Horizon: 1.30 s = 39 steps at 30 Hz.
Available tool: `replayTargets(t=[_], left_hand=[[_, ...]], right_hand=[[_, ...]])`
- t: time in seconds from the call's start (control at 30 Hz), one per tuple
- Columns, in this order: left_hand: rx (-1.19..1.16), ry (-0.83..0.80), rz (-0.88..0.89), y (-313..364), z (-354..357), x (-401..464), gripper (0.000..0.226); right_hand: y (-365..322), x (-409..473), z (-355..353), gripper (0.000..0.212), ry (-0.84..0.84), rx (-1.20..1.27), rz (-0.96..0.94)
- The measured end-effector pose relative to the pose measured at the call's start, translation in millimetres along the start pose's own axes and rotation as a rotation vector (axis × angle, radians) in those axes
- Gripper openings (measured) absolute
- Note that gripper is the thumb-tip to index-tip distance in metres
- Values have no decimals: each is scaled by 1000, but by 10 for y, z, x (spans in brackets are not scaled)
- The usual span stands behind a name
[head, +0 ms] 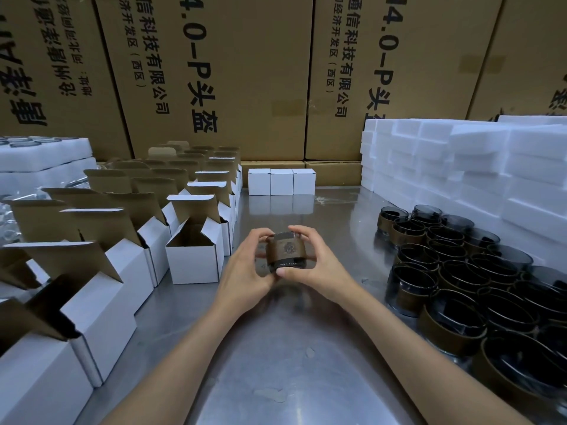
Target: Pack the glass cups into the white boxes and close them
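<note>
A dark glass cup [287, 250] with a brown paper band is held above the metal table [276, 348], lying on its side. My left hand [245, 268] grips its left side and my right hand [313, 259] grips its right side, thumb under the base. Just to the left stands an open white box [193, 259] with its brown flap up. Rows of more open white boxes [101, 302] fill the left. Three closed white boxes [281, 181] stand at the back. Several banded glass cups [460, 271] crowd the right.
Stacks of white foam blocks [460, 167] rise at the back right. White foam trays [40, 157] holding glassware lie at the far left. Big brown cartons [214, 72] wall off the back of the table.
</note>
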<state>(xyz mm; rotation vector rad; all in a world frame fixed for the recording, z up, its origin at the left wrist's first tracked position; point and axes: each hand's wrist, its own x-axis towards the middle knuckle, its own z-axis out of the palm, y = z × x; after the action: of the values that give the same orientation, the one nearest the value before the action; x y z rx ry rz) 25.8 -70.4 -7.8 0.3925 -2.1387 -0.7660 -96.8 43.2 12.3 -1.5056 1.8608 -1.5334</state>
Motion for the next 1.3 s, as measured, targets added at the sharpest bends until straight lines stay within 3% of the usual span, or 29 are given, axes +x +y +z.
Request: replayTargets(t=[0.17, 0.5, 0.6, 0.7, 0.8, 0.87, 1.03, 1.3], left_hand=[[49, -50, -15, 5, 14, 0, 60], [197, -186, 20, 25, 25, -42, 61], [278, -76, 103, 73, 6, -38, 55], [368, 210, 175, 150, -39, 2, 49], [442, 510, 60, 180, -78, 19, 49], [449, 606, -78, 157, -96, 12, 53], [475, 548, -324, 49, -134, 3, 64], [544, 470, -209, 109, -91, -13, 50]], right_hand=[[11, 9, 14, 49, 24, 124, 91], [141, 13, -27, 74, -5, -165, 47], [153, 17, -32, 78, -34, -186, 54], [146, 22, -36, 76, -62, -148, 94], [124, 24, -38, 52, -39, -26, 140], [104, 26, -54, 32, -16, 79, 171], [98, 43, -68, 33, 11, 208, 216], [129, 50, -49, 33, -11, 206, 191]])
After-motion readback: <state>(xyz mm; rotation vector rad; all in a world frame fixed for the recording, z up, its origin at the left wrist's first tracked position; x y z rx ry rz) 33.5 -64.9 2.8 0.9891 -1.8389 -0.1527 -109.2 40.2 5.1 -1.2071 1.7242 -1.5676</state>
